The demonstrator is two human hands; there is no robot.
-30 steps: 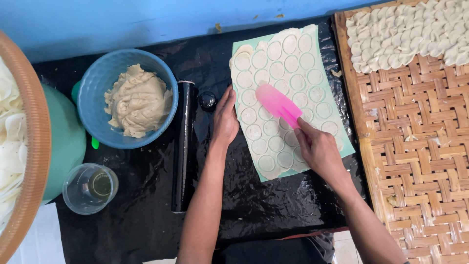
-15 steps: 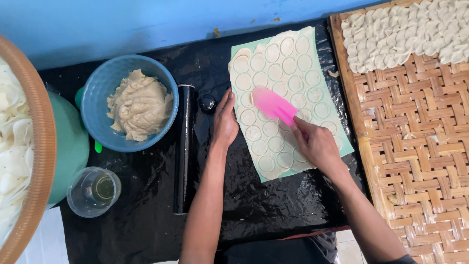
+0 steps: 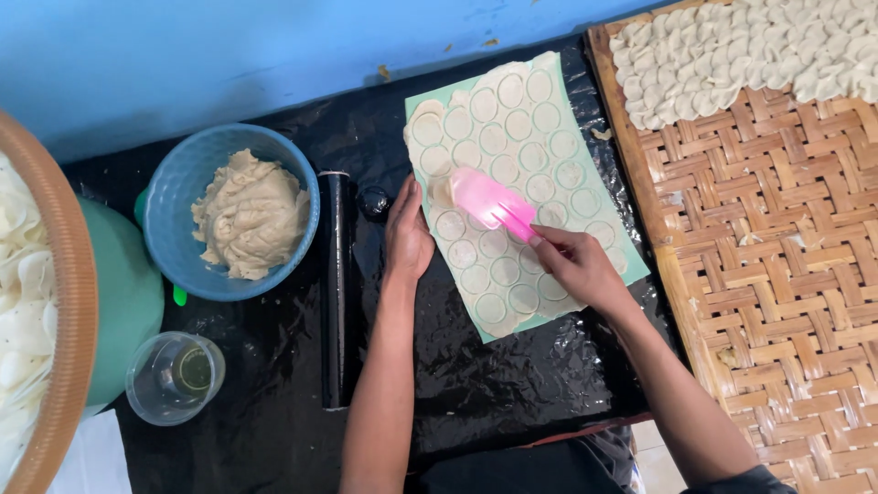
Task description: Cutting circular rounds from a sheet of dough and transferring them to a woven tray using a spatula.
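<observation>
Sliding further left across the dough sheet (image 3: 512, 174) than a second ago, the pink scraper (image 3: 489, 203) stays gripped in the right hand (image 3: 576, 265), working under the cut rounds, while the left hand (image 3: 405, 240) lies released and flat, pinning the sheet's edge to the desk (image 3: 512, 384).

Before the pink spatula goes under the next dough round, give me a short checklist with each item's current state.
1. Right hand has a grip on the pink spatula: ok.
2. Spatula blade lies on the dough sheet, near its left edge: ok.
3. Left hand steadies the green mat at its left edge: ok, fingers rest there.
4. Rounds are cut through and free to lift: cannot tell.
5. Woven bamboo tray has bare room for more rounds: ok.
6. Black rolling pin lies clear of the mat: ok.
</observation>
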